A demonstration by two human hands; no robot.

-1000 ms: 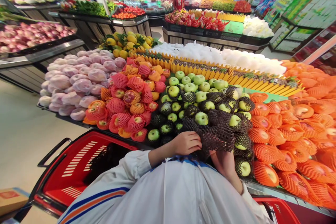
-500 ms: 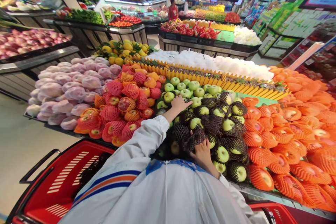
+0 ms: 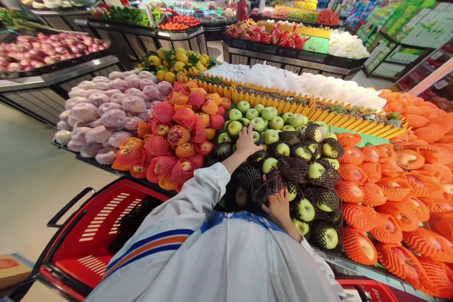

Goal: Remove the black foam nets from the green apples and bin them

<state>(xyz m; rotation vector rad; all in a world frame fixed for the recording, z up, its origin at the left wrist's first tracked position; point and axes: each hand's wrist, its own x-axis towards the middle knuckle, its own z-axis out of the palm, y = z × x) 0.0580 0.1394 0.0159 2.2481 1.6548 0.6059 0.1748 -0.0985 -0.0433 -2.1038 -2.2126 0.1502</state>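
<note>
Green apples [image 3: 269, 136] lie in a heap in front of me, bare at the back and many in black foam nets nearer to me. My left hand [image 3: 247, 144] reaches over the left part of the heap, fingers spread, at the bare apples; whether it touches one I cannot tell. Close to my body, my right hand [image 3: 279, 205] is curled against a black foam net [image 3: 267, 189] and grips it. A fingertip pokes up at the net's upper edge. Whether an apple sits inside this net is hidden.
Left of the green apples are red apples in pink and orange nets [image 3: 177, 134] and wrapped pale fruit [image 3: 116, 115]. Orange-netted fruit [image 3: 364, 217] lies to the right. A yellow fence divider [image 3: 276, 106] runs behind. A red shopping basket [image 3: 102, 226] stands at lower left.
The view has swung left, so the stand sits further right. My left hand's fingers have stretched forward and spread over the bare apples. My right hand stays at the black net.
</note>
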